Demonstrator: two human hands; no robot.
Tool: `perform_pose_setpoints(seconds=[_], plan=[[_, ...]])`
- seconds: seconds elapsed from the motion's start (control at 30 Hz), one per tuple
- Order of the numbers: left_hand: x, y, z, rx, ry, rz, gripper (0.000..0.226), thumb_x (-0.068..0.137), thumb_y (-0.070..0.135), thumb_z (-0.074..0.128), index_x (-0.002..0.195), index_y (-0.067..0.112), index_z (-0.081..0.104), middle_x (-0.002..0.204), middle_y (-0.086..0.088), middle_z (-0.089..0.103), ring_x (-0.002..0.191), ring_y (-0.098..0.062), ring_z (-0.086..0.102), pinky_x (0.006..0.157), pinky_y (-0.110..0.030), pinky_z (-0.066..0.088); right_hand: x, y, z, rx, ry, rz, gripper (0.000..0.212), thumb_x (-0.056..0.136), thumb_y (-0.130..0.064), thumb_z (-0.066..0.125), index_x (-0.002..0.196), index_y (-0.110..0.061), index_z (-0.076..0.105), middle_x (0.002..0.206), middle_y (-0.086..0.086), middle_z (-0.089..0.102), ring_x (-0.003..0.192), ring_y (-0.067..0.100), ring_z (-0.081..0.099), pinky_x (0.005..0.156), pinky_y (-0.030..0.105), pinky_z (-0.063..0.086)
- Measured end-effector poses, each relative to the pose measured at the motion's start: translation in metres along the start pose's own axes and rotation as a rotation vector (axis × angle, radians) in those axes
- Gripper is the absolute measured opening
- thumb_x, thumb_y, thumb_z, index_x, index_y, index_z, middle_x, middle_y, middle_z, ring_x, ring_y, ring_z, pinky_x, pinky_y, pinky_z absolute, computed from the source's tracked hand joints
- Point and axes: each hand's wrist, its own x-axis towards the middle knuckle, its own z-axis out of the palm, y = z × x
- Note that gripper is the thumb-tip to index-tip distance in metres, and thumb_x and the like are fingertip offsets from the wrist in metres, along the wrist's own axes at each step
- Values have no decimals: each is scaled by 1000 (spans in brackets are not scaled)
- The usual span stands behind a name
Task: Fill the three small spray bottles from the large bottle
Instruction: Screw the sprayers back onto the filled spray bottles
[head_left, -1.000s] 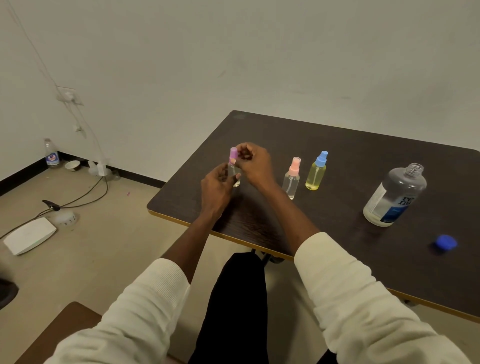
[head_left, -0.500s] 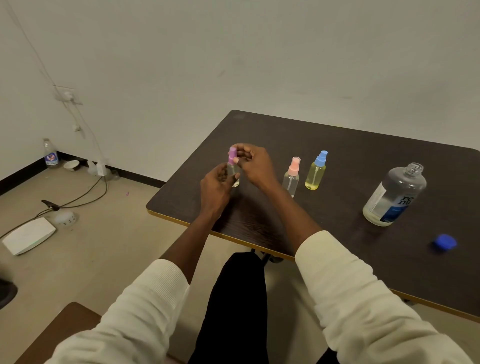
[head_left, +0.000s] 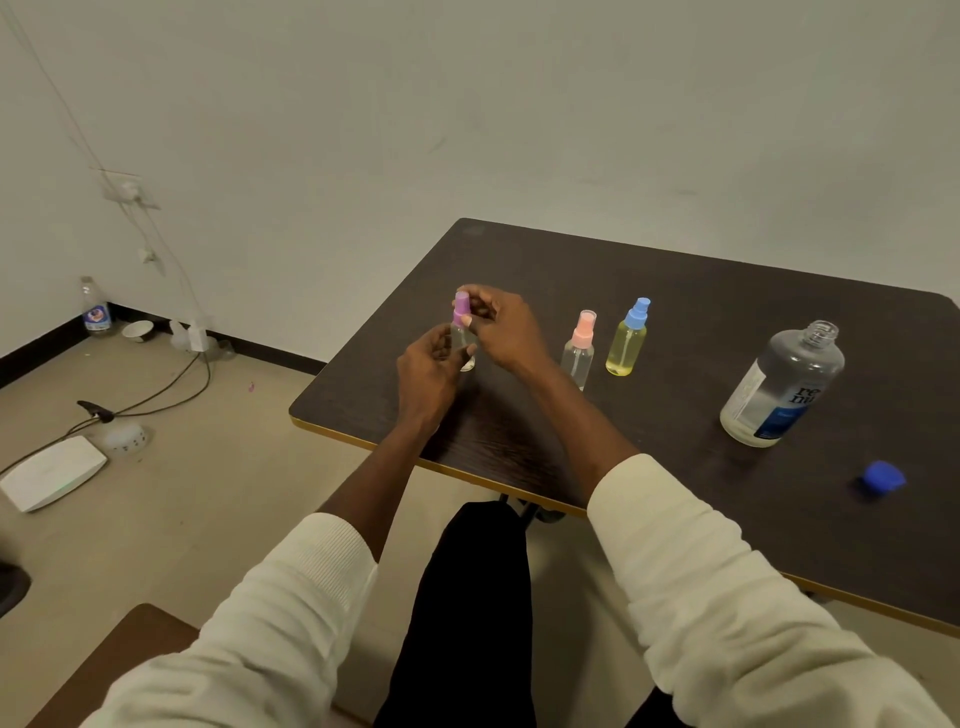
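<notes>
My left hand (head_left: 426, 371) grips small clear spray bottle (head_left: 464, 349) upright; my right hand (head_left: 501, 325) pinches its purple spray cap (head_left: 460, 307), directly above along bottle's vertical axis.

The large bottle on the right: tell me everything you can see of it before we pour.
The large bottle is clear plastic, round-shouldered, with a threaded neck that is open, no cap on. It carries a white and blue label with dark lettering. It stands upright on the dark table, right of the blue-topped spray bottle and apart from it. Clear liquid seems to sit low inside; the level is hard to judge. A blue cap lies on the table nearer the person. Neither hand touches the bottle.
</notes>
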Motion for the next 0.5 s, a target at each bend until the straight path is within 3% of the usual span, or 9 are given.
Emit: perform_pose_setpoints(seconds=[0.13,0.23,0.3,0.4,0.5], plan=[[-1,1,0,24,1,0,11,92,28,72,90,38,66,79,29,69,81,8,66,69,-5,49,-1,-2,-2,47,-77,47,37,93,3,59,129,-4,60,122,11,68,112,22,63,88,32,56],[-1,1,1,45,9,-6,2,93,30,71,93,31,68,81,20,71,81,6,66,68,-6,49,-3,-1,-1,85,-44,54,34,93,3,59,126,-3,62,119,13,69,108,24,66,85,36,57],[-1,-1,1,42,9,-12,7,93,30,70,98,25,71,88,12,74,84,-1,69,74,-15,54,-4,0,0,101,-21,50,32,92,2,61,123,-3,63,116,15,69,106,26,67,85,38,58],[0,-2,1,35,1,-23,13,92,27,72,101,18,73,90,5,76,87,-11,71,79,-30,58,-4,3,3,58,7,34,28,92,-4,64,120,-7,67,111,12,72,101,25,69,81,29,57],[1,-1,2,36,10,-30,8,92,25,72,97,19,73,89,5,76,85,-11,71,80,-34,59,-3,6,4,32,37,5,22,91,-4,64,111,-10,71,103,8,74,96,21,70,73,19,55]])
